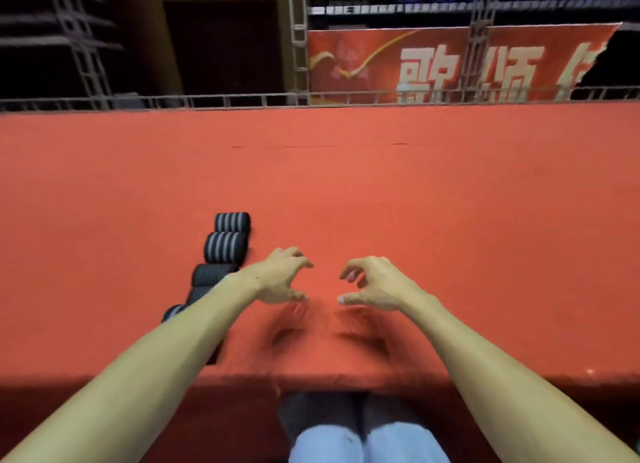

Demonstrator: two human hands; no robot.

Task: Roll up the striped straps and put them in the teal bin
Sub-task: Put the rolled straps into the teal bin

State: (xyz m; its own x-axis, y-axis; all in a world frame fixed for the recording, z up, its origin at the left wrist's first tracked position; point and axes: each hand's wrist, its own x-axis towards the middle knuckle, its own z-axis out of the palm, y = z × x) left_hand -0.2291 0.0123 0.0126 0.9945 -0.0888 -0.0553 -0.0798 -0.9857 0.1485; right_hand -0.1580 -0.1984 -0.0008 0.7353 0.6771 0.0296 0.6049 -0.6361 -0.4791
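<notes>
Head view: left hand [282, 277] and right hand [375, 284] hover empty, fingers loosely curled, over red table [415, 202]. Rolled striped straps [225, 246] sit in a row just left of left hand, which is nearer. Teal bin not visible.

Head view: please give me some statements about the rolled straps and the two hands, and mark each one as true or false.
1. Several rolled striped straps lie in a row on the red surface. True.
2. The right hand holds one of the straps. False: it holds nothing and is apart from the row.
3. The row is on the side of the left hand. True.
4. A teal bin stands on the red surface beside the row. False: no bin is in view.
5. The left forearm hides part of the row. True.
</notes>
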